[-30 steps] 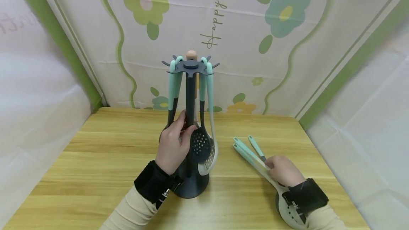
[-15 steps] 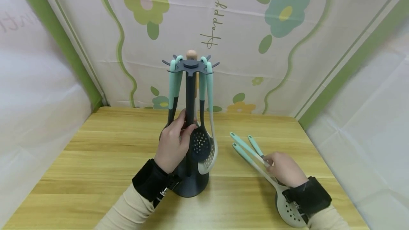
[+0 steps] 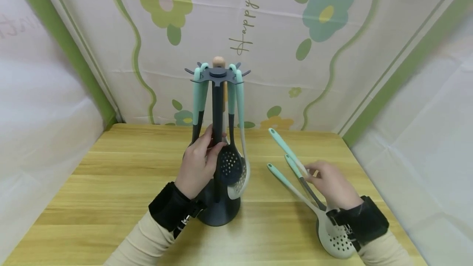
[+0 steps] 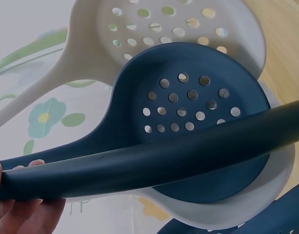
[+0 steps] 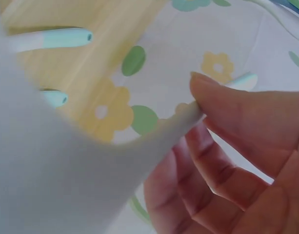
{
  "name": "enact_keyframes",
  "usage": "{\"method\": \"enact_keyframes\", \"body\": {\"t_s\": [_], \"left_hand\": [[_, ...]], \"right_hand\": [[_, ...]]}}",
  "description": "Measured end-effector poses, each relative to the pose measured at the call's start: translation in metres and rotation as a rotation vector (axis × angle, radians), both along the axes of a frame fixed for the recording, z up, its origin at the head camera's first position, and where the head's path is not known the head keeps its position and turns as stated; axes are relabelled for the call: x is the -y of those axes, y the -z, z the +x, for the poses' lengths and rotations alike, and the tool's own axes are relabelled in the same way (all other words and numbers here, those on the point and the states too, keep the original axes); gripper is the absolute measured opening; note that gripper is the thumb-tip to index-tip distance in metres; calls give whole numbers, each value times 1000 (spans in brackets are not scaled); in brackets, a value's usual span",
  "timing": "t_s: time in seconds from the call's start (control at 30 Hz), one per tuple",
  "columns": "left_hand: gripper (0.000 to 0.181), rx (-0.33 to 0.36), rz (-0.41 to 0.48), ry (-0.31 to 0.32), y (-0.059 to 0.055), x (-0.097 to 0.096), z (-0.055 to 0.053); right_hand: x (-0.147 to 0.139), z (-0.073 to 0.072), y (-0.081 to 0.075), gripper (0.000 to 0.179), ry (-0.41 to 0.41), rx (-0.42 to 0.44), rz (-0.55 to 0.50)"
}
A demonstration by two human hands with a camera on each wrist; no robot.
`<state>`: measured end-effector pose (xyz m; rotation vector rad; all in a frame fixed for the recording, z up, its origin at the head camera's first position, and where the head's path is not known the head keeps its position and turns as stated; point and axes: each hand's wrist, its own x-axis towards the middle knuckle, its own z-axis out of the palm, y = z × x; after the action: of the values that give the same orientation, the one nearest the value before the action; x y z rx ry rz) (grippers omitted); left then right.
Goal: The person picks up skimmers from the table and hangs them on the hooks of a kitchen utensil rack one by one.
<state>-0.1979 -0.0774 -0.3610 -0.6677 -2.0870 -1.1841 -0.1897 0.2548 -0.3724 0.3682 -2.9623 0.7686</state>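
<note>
Pinching a pale, mint-handled utensil (image 3: 283,145), our right grip (image 3: 332,186) is narrow, thumb against fingers on the shaft, over the right of the tabletop (image 3: 122,184). We take the step in hand to be separating it from the dark-shafted utensil (image 3: 309,190) and pale slotted utensil (image 3: 327,233) lying beside it; whether its far end is clear of the tabletop, we cannot tell. Our left grip (image 3: 197,165) wraps the stand (image 3: 217,106) at its post, seemingly to steady it, below the tops of the hanging utensils (image 3: 197,99). Next, we judge, an upward draw is called for, leaving the other two undisturbed.
</note>
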Motion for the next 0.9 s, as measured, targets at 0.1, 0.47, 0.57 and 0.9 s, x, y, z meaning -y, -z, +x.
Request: {"method": "enact_keyframes", "body": {"t_s": [0.1,0.47,0.57,0.9], "left_hand": [[33,2,3,6,0,0,0],[34,4,9,14,0,0,0],[33,8,7,10,-1,1,0],[34,72,5,35,-5,2,5]], "right_hand": [[-1,0,-4,35,-1,-54,-21],[2,2,-15,33,31,-209,-103],[4,3,-17,33,29,-239,-121],[15,7,-17,29,31,-297,-173]]}}
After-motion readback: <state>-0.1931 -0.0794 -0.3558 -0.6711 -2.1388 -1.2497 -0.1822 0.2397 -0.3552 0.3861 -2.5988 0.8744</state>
